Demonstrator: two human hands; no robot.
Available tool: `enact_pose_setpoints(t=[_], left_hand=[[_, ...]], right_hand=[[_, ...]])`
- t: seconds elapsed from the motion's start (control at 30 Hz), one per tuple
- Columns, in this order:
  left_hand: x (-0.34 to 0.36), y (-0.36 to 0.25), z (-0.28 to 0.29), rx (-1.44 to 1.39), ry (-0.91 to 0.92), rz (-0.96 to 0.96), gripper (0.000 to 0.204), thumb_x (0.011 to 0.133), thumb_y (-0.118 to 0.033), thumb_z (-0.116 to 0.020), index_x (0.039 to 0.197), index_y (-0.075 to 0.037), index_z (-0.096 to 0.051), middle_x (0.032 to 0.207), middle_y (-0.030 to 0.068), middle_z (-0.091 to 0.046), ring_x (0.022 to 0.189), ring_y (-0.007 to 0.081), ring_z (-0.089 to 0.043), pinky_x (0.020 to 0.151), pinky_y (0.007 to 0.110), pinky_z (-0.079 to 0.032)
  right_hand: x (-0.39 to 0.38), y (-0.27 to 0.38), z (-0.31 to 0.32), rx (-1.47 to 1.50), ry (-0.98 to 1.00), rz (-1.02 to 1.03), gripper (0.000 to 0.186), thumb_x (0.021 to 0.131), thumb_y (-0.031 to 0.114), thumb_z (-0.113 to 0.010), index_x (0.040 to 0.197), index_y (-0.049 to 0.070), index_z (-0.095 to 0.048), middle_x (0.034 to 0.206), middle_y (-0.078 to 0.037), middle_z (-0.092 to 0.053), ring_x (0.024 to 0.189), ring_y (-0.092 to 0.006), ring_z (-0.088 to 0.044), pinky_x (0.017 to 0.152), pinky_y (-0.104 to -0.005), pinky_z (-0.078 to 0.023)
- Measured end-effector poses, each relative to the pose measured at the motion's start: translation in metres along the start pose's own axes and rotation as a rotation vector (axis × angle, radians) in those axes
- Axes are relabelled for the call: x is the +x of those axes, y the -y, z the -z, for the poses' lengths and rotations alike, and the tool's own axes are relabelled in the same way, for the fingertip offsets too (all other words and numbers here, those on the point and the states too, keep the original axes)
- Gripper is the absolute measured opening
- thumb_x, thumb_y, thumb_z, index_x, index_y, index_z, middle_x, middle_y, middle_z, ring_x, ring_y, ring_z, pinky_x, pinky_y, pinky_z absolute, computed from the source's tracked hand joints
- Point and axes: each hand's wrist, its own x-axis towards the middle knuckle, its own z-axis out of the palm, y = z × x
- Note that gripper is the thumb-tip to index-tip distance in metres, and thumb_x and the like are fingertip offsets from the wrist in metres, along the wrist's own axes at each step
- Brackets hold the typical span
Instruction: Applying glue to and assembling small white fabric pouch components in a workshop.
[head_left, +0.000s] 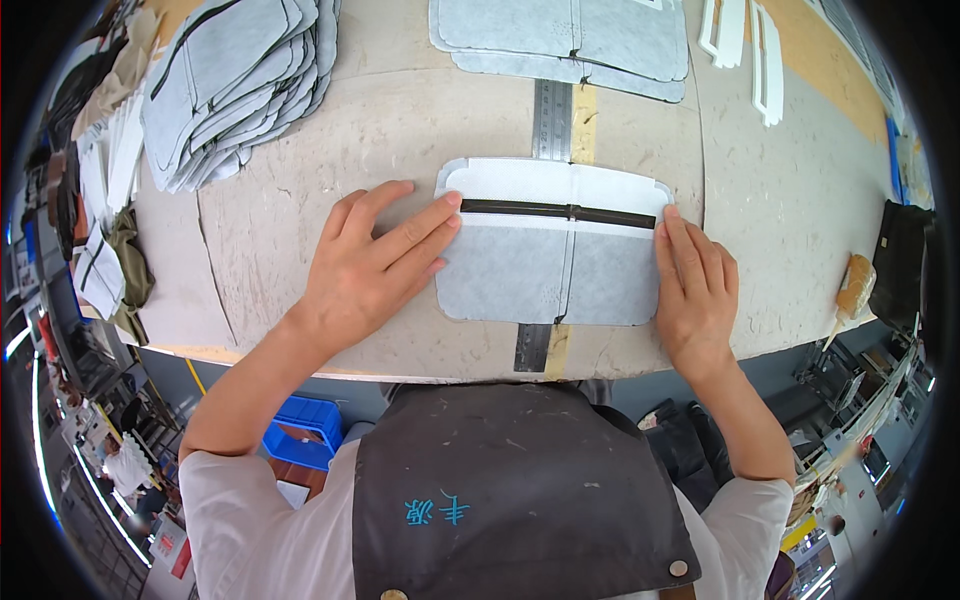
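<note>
A pale grey fabric panel (510, 275) with rounded corners lies flat on the table before me. Its upper part is whiter, and a dark strip (515, 208) crosses it from side to side, with a thin dark line running down the middle. My left hand (370, 260) rests at the panel's left edge, fingers stretched out, fingertips by the strip's left end. At the right edge, my right hand (698, 290) lies with straight fingers on the panel, close to the strip's right end. Under the panel runs a metal ruler (551, 115), showing above and below it.
A stack of similar grey panels (245, 85) sits at the far left, another pile (500, 35) at the far middle. White frame-shaped pieces (768, 75) lie far right. A yellowish strip (582, 125) lines the ruler. Below the table's front edge is a blue crate (300, 430).
</note>
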Motion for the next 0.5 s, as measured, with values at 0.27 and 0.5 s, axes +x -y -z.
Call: enact_pose_setpoints(t=[0.27, 0.5], left_hand=[[0.006, 0.007, 0.003, -0.112, -0.02, 0.01, 0.035, 0.068, -0.007, -0.075, 0.103, -0.01, -0.068, 0.127, -0.0041, -0.061, 0.106, 0.0274, -0.053, 0.087, 0.038, -0.044], [0.033, -0.026, -0.02, -0.301, -0.278, 0.086, 0.027, 0.067, 0.0, -0.076, 0.092, -0.004, -0.068, 0.102, 0.0079, -0.062, 0.094, 0.0304, -0.056, 0.078, 0.037, -0.047]], right_hand=[[0.002, -0.004, -0.003, 0.116, -0.025, -0.02, 0.04, 0.072, -0.003, -0.06, 0.111, -0.006, -0.061, 0.13, -0.016, -0.056, 0.113, -0.0277, -0.056, 0.089, -0.0365, -0.045], [0.008, 0.002, -0.003, 0.457, -0.186, -0.219, 0.039, 0.063, -0.012, -0.063, 0.101, -0.001, -0.063, 0.109, -0.011, -0.059, 0.098, -0.0291, -0.057, 0.08, -0.0383, -0.05]])
